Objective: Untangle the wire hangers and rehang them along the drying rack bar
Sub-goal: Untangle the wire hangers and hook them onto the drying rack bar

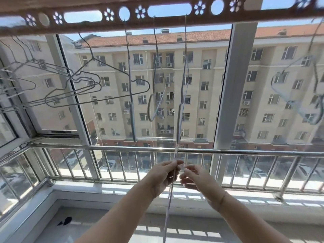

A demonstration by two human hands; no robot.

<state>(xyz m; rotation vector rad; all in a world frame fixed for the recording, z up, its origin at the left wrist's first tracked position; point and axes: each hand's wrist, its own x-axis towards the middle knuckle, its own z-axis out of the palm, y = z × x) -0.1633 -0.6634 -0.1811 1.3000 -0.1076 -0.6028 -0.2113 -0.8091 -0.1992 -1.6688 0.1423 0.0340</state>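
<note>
The brown drying rack bar [168, 20] with cut-out holes runs across the top. Seen edge-on, a wire hanger [180, 109] hangs from it at the centre and reaches down past my hands. My left hand [164, 174] pinches its lower wire; my right hand [194, 178] grips the wire just to the right. Two more hangers [130, 85] [155, 95] hang left of it. A tangled bunch of hangers [57, 85] sits at the left, and other hangers [301, 95] hang at the right.
A steel railing [122, 149] and window frames [235, 88] stand close behind the hangers. A white sill [122, 188] runs below. A small dark object [65, 220] lies on the tiled floor at lower left.
</note>
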